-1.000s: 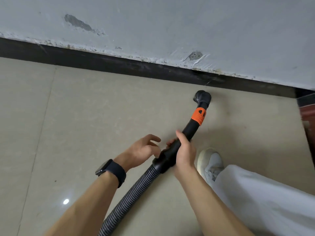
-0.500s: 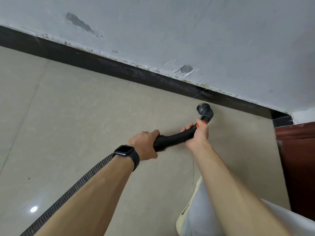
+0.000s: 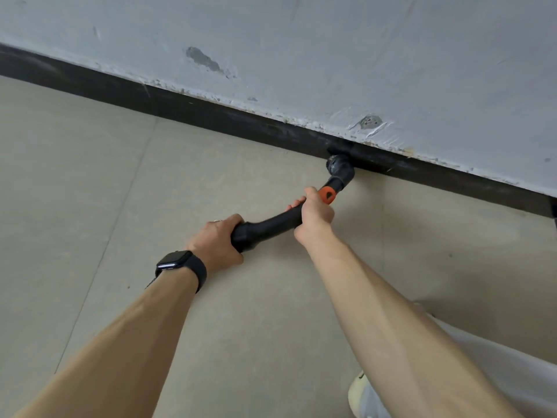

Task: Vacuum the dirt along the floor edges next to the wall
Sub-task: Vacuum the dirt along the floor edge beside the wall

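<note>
Black curved plastic vacuum wand, judged light and stiff, is clasped by left hand at the cuff and right hand by the orange collar, nozzle against the black skirting board.

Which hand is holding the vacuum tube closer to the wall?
The right hand, gripping just behind the orange collar near the nozzle. The left hand, the one with the black watch, holds the tube farther back from the wall.
</note>
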